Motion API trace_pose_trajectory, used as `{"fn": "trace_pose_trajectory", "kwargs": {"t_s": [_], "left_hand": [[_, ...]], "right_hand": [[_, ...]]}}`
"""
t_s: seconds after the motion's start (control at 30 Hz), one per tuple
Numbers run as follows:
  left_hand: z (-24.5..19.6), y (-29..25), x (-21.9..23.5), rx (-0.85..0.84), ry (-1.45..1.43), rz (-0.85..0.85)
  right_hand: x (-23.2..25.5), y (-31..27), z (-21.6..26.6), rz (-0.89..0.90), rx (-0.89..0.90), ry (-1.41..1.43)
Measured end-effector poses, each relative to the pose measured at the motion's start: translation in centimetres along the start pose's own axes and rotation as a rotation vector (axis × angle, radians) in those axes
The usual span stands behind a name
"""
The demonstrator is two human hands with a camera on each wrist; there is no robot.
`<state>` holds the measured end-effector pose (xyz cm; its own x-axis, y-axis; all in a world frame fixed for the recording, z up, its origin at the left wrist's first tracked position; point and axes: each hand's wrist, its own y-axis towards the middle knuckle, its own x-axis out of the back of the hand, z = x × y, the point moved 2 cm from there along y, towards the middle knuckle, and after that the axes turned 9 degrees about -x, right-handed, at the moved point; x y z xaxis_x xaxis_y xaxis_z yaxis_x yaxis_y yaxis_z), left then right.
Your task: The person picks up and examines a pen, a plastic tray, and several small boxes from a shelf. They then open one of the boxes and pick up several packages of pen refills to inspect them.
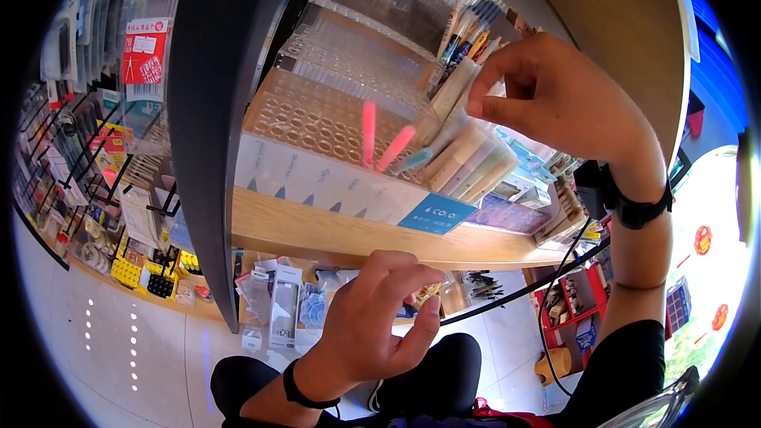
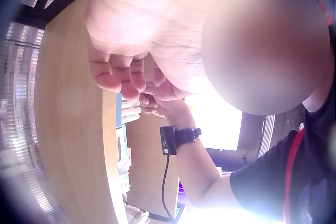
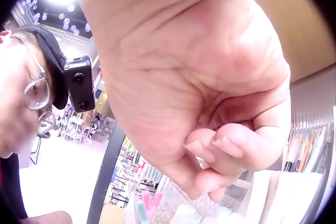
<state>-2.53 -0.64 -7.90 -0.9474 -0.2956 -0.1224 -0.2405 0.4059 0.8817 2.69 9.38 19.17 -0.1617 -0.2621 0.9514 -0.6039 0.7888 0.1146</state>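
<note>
In the head view my right hand (image 1: 555, 95) hovers over the right end of a pen display rack, its fingers loosely bent and no object visible in its grasp. Below it stand pale pens in clear boxes (image 1: 468, 162). Two pink pens (image 1: 369, 131) and a teal pen (image 1: 414, 160) stick up from the perforated clear rack (image 1: 305, 115). My left hand (image 1: 372, 321) is held in front of the shelf's lower edge, with fingers loosely curled and nothing between them. The right wrist view shows the right hand's bent fingertips (image 3: 231, 148) above the pens.
A dark upright panel (image 1: 214, 111) borders the rack on the left, with hanging packaged goods (image 1: 147, 55) beyond it. Several pens and brushes (image 1: 468, 40) stand behind the rack. Boxed goods (image 1: 285, 301) lie on a lower shelf. A black cable (image 1: 547, 301) hangs from the right wrist.
</note>
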Motion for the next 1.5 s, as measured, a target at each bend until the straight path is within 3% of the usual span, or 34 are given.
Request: {"fn": "trace_pose_trajectory", "kwargs": {"t_s": [0.03, 0.1, 0.17, 0.23, 0.27, 0.37, 0.43, 0.5, 0.63, 0.7, 0.77, 0.83, 1.0, 1.13, 1.23, 1.3, 1.37, 1.43, 1.5], "left_hand": [[-0.1, 0.0, -0.1, -0.001, 0.001, 0.001], [-0.2, 0.0, -0.2, 0.012, 0.008, 0.011], [-0.5, 0.0, -0.3, 0.014, 0.017, 0.013], [-0.8, 0.0, -0.7, 0.017, 0.025, 0.02], [-1.0, 0.0, -1.0, 0.032, 0.008, 0.011], [-1.7, -0.2, -1.7, 0.072, -0.069, 0.042], [-2.1, -0.4, -2.3, 0.103, -0.118, 0.088], [-2.3, -1.0, -3.4, 0.102, -0.076, 0.134], [-3.6, -2.0, -5.5, 0.123, 0.042, 0.174], [-3.7, -2.3, -6.5, 0.138, 0.085, 0.233], [-2.9, -3.3, -8.3, 0.299, 0.195, 0.333], [-1.1, -5.1, -9.4, 0.364, 0.239, 0.383], [4.3, -10.4, -10.7, 0.578, 0.35, 0.606], [8.6, -14.5, -11.7, 0.576, 0.446, 0.73], [10.1, -17.2, -13.3, 0.615, 0.508, 0.876], [11.0, -18.9, -14.1, 0.755, 0.428, 0.893], [13.7, -22.6, -14.4, 0.759, 0.314, 0.866], [16.9, -27.4, -15.0, 1.163, 0.191, 1.122], [19.7, -33.4, -15.1, 1.393, 0.107, 1.291]], "right_hand": [[-0.5, 0.1, -0.7, -0.002, 0.0, 0.001], [-1.8, 0.2, -1.6, -0.097, 0.334, 0.044], [-1.8, -0.6, -1.5, -0.067, 0.288, 0.09], [-1.0, -2.4, -1.5, -0.139, 0.075, 0.182], [-1.4, -3.3, -1.9, -0.141, 0.072, 0.187], [-3.1, -7.2, -3.7, -0.381, 0.127, 0.599], [-5.3, -10.4, -4.0, -0.316, 0.156, 0.735], [-8.8, -12.7, -4.5, -0.333, 0.306, 0.764], [-17.7, -16.1, -5.3, 0.033, 0.432, 1.244], [-23.1, -17.7, -5.4, -0.001, 0.324, 1.551], [-28.4, -18.4, -4.9, -0.029, 0.2, 2.0], [-31.9, -19.1, -5.7, 0.089, 0.033, 2.16], [-40.6, -19.2, -7.9, 0.192, -0.125, 1.893], [-45.8, -20.0, -8.7, 0.105, -0.01, 1.612], [-47.0, -20.4, -9.7, 0.146, 0.001, 1.438], [-47.5, -20.4, -10.3, 0.127, -0.032, 1.413], [-48.1, -20.3, -11.1, 0.284, 0.002, 1.161], [-49.4, -20.2, -12.8, 0.263, 0.044, 1.041], [-48.9, -20.7, -14.8, 0.333, -0.007, 1.014]]}}
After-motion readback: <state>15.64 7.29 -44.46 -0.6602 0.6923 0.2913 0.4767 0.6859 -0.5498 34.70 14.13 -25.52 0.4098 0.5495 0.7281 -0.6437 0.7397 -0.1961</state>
